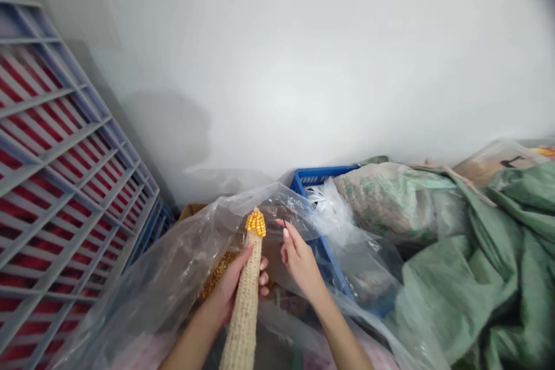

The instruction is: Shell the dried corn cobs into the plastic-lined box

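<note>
My left hand point(234, 280) is wrapped round a long corn cob point(243, 306) that tilts up and away from me. Most of the cob is bare and pale, and yellow kernels point(255, 224) cover only its far tip. Just right of that tip, apart from it, my right hand point(299, 257) is closed in a pinch on a thin dark stick-like tool point(284, 223), whose exact kind is too small to tell. Beneath both hands spreads a clear plastic bag point(173, 277), with loose corn kernels point(219, 272) lying inside it on the left.
A large lavender plastic crate point(80, 185) with red-and-white stripes behind its lattice stands at left. To the right are a blue basket point(321, 173), a stuffed woven sack point(385, 196) and crumpled green cloth point(459, 277). A white wall point(321, 69) rises behind.
</note>
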{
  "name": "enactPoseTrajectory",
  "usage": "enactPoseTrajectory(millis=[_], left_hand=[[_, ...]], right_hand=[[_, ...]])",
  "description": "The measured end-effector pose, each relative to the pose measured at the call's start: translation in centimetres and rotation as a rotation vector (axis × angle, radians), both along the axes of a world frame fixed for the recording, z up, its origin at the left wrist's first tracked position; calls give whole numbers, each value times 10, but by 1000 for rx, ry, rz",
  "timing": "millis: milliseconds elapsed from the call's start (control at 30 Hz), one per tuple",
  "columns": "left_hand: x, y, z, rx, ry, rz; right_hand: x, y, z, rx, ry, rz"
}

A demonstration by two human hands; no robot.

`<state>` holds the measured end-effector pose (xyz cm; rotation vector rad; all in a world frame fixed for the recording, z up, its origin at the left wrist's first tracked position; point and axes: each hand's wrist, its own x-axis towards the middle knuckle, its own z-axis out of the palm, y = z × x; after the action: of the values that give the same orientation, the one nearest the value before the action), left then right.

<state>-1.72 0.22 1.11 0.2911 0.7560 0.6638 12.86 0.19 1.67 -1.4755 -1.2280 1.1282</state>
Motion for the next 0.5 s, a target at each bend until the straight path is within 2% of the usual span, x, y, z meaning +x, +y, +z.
enactPoseTrajectory(millis=[100, 233, 400, 500], left_hand=[[-1, 1, 4, 15, 181, 68], [2, -2, 7, 88, 363, 9], [6, -3, 1, 178, 615, -8], [7, 3, -12, 362, 772, -30]], right_hand=[[9, -1, 8, 129, -327, -9], [16, -3, 13, 158, -627, 59], [19, -5, 16, 189, -758, 97], [18, -7, 17, 155, -866, 84]])
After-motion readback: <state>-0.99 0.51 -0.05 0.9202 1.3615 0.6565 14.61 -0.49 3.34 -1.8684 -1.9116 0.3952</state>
